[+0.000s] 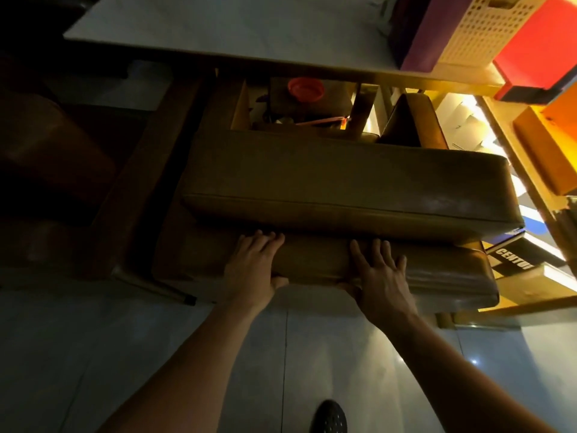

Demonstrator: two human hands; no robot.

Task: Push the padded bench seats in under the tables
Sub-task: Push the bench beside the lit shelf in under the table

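1. At 6 o'clock, nearest the camera, a dark shoe (328, 417) stands on the pale tiled floor (156, 354).
2. Two bare forearms reach up from the bottom edge toward the frame centre.
3. Left hand (254, 267), just left of centre: fingers spread flat on top of the lower bench seat (437, 273), thumb hooked under its near edge. It grips the cushion edge.
4. Right hand (379, 276), just right of centre: fingers splayed on the same seat top, thumb curled round the near edge. Same grip.
5. The lower bench seat is brown and padded, running from 9 to 3 o'clock across the middle.
6. A second padded seat (343, 182) lies just beyond it, touching or overlapping its far edge; which one I cannot tell.
7. At 12 o'clock, a pale table top (234, 26) overhangs the far seat's back edge. Both seats are mostly clear of the table.
8. Under the table, a red round lid (305, 87) sits among dim clutter.
9. At 1 to 2 o'clock, a perforated cream basket (480, 29) and a red box (540, 45).
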